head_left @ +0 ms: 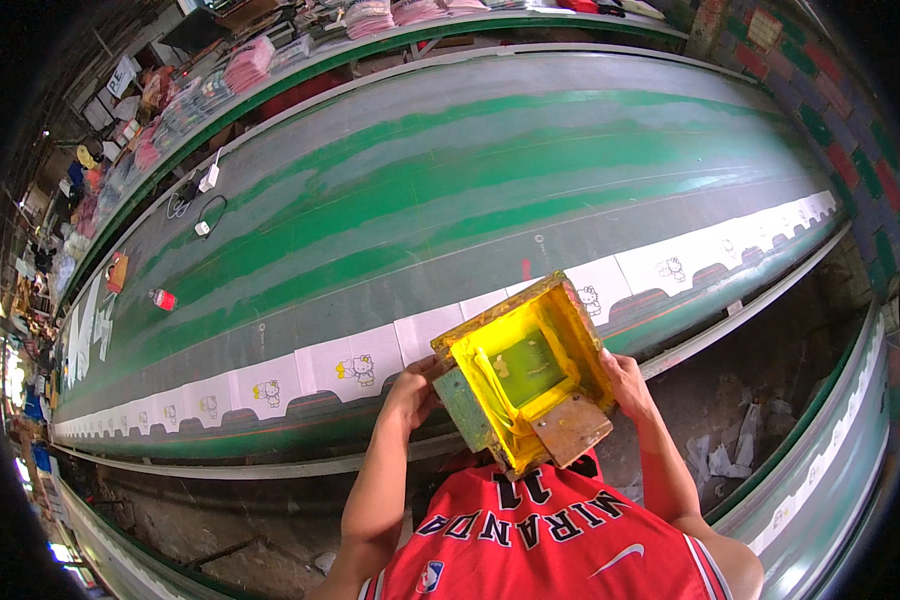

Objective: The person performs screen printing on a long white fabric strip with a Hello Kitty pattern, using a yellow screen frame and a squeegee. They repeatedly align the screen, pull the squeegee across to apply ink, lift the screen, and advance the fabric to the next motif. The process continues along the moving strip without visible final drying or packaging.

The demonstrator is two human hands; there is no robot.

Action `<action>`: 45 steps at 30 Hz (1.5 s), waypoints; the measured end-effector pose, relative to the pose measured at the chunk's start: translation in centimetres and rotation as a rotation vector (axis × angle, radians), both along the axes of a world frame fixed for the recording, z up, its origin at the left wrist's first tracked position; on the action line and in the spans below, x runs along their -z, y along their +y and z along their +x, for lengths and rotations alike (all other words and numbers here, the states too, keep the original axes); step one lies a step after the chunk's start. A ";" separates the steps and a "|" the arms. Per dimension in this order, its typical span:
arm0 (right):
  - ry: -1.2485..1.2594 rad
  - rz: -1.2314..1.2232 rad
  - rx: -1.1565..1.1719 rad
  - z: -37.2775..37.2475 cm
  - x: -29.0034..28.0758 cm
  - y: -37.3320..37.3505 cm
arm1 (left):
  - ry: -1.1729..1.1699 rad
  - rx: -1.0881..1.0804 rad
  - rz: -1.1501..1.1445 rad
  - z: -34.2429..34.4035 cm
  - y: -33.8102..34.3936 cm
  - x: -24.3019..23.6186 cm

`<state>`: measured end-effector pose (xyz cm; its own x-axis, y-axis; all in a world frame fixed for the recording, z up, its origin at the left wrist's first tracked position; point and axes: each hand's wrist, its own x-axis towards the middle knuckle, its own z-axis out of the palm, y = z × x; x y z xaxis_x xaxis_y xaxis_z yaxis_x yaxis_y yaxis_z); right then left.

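Between my two hands is a small screen-printing frame, its wooden sides smeared with yellow and green ink. My left hand is closed on its left edge, and my right hand grips the right side. Yellow ink coats the inside walls, and a greenish mesh window shows at the bottom. A squeegee with a brown wooden board leans in the near corner. Beyond the frame runs a row of white cut pieces, several printed with a cartoon cat in black and yellow. The frame hides part of this row.
The long green-and-grey table stretches across the view. On its left lie a red-labelled bottle and a white plug with a cord. Stacks of pink goods fill the far table. Another table stands at lower right.
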<state>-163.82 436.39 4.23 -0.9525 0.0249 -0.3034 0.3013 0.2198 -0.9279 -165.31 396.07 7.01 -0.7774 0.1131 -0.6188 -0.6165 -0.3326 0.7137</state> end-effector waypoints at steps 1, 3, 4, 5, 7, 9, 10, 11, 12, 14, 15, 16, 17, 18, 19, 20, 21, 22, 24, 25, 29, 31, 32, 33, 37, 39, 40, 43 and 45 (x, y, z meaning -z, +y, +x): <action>0.000 -0.022 0.009 0.1 -0.6 -0.3 | -0.045 0.027 -0.062 0.5 -0.2 -0.4; -0.001 -0.022 0.002 0.2 -1.4 -0.7 | -0.019 -0.002 0.135 1.4 -0.8 1.4; -0.002 0.003 -0.012 0.2 -1.8 -0.7 | -0.005 -0.014 0.236 1.6 -0.7 1.9; -0.002 0.028 -0.025 0.2 -2.0 -0.7 | 0.013 -0.016 0.282 1.6 -0.7 2.2; 0.018 0.052 -0.026 0.1 -1.4 -0.5 | 0.051 -0.021 0.376 1.7 -0.4 2.6; 0.007 0.073 -0.030 0.2 -1.1 0.0 | 0.118 -0.026 0.385 1.4 -0.2 2.5; -0.013 0.081 -0.036 0.2 -1.2 0.1 | 0.154 -0.032 0.387 1.3 -0.2 2.4; -0.032 0.088 -0.042 0.1 -1.2 0.1 | 0.146 -0.036 0.363 1.3 -0.3 2.4; -0.021 0.082 -0.039 0.1 -1.1 0.1 | 0.139 -0.040 0.338 1.3 -0.5 2.5; 0.001 0.070 -0.028 0.1 -1.0 0.0 | 0.128 -0.033 0.321 1.3 -0.6 2.3; -0.010 0.073 -0.032 0.1 -1.0 0.0 | 0.126 -0.025 0.327 1.3 -0.7 2.2; -0.020 0.076 -0.038 0.1 -1.1 0.1 | 0.124 -0.017 0.333 1.4 -0.7 2.1; -0.030 0.079 -0.043 0.2 -1.2 0.1 | 0.103 -0.009 0.322 1.5 -0.9 2.0; -0.033 0.065 -0.032 0.2 -1.3 0.0 | 0.082 -0.001 0.311 1.5 -1.1 1.8; -0.035 0.052 -0.022 0.3 -1.5 -0.2 | 0.061 0.006 0.301 1.5 -1.2 1.8; -0.038 0.039 -0.012 0.3 -1.7 -0.4 | 0.079 -0.008 0.285 1.5 -1.1 1.8; -0.037 0.030 -0.005 0.3 -1.4 -0.2 | 0.097 -0.023 0.269 1.5 -1.1 1.8; -0.033 0.021 0.002 0.3 -1.0 -0.1 | 0.118 -0.037 0.254 1.5 -1.2 1.8; -0.044 -0.010 0.026 0.7 -0.5 0.3 | 0.085 -0.110 0.169 0.9 -1.8 1.9; -0.061 -0.035 0.040 0.9 -0.4 0.3 | 0.067 -0.151 0.123 0.7 -2.4 1.9; -0.093 -0.121 0.088 1.7 0.6 0.8 | 0.207 -0.296 0.248 0.6 -4.0 1.2; -0.100 -0.160 0.111 1.9 0.9 0.7 | 0.239 -0.303 0.240 0.8 -4.1 0.2; -0.097 -0.164 0.115 2.0 0.9 0.6 | 0.255 -0.306 0.236 0.9 -4.2 -0.2; -0.094 -0.167 0.119 2.0 0.9 0.6 | 0.263 -0.304 0.228 1.0 -4.3 -0.6; -0.095 -0.118 0.115 2.3 1.3 1.0 | 0.284 -0.291 0.217 1.2 -4.0 -1.6; -0.109 -0.095 0.113 2.4 1.8 1.5 | 0.280 -0.283 0.218 1.2 -3.7 -1.8; -0.109 -0.102 0.115 2.5 1.7 1.4 | 0.272 -0.281 0.214 1.3 -3.5 -1.8; -0.108 -0.114 0.118 2.5 1.4 1.2 | 0.244 -0.251 0.164 1.5 -3.4 -1.5; -0.109 -0.110 0.117 2.6 1.4 1.2 | 0.224 -0.207 0.094 1.7 -3.3 -1.0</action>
